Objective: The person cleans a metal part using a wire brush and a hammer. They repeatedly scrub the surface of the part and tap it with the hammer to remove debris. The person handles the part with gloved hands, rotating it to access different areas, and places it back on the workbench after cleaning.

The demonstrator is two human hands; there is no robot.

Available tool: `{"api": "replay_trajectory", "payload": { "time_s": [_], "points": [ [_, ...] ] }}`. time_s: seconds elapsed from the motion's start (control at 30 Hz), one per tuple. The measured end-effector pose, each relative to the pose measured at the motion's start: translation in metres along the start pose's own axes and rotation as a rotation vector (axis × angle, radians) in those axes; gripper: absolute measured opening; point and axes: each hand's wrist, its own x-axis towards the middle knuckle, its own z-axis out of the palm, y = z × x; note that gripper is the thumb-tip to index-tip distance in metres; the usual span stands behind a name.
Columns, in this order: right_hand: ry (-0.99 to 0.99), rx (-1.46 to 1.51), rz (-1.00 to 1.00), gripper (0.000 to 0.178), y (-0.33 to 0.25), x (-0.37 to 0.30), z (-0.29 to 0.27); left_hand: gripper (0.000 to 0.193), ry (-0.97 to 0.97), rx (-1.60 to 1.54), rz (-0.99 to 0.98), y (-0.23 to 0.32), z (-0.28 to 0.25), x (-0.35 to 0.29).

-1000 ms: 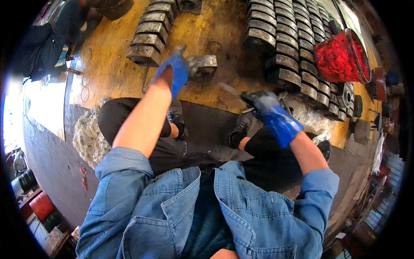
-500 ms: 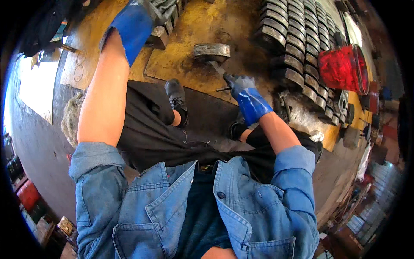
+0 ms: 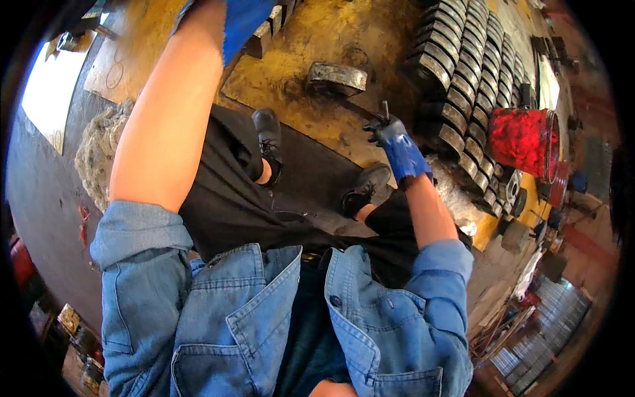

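My left hand (image 3: pixel 246 25), in a blue rubber glove, reaches to the top edge of the view. Its fingers lie out of sight, next to a row of grey metal blocks (image 3: pixel 268 32). My right hand (image 3: pixel 395 140), in a blue glove with dark, dirty fingers, is closed round a slim dark metal tool (image 3: pixel 385 109). The tool's short end sticks up past the fingers; its exact kind does not show. Beyond that hand, a thick curved metal piece (image 3: pixel 337 78) rests on the stained yellow worktop (image 3: pixel 291 73), touched by neither hand.
Long rows of stacked curved metal pieces (image 3: pixel 456 99) stand on the right. Beside them is a red bucket (image 3: pixel 522 140). A wad of pale fibre (image 3: pixel 99 155) lies on the left, close to my forearm. My shoes (image 3: pixel 266 132) show below the worktop's near edge.
My right hand has drawn back from the curved piece, and the tool's blade no longer points at it. My left hand has gone farther out past the top edge. The view has shifted a little.
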Motion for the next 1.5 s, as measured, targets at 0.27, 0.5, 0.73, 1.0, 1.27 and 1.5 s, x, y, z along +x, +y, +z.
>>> {"api": "replay_trajectory", "payload": {
  "time_s": [0.27,0.5,0.73,1.0,1.27,1.5],
  "points": [
    [-0.211,0.184,0.107,0.036,-0.015,-0.046,-0.050,0.034,-0.010,-0.015,0.014,-0.004,0.013,-0.001],
    [-0.137,0.841,0.303,0.026,0.012,-0.028,-0.074,0.033,-0.018,-0.017,0.028,-0.001,0.016,0.000],
    [-0.287,0.754,0.076,0.012,-0.025,-0.027,-0.063,0.034,-0.065,-0.165,0.070,-0.002,0.006,0.005],
    [0.054,-0.393,-0.163,0.036,-0.091,-0.061,-0.069,0.034,0.070,0.059,-0.027,0.013,0.027,-0.005],
    [0.003,0.434,0.054,0.025,-0.117,-0.073,-0.070,0.033,0.056,0.040,-0.010,0.007,0.021,-0.011],
    [0.023,-0.183,-0.174,0.033,-0.139,-0.083,-0.073,0.032,0.076,0.022,-0.002,0.003,0.014,-0.016]
  ]
}}
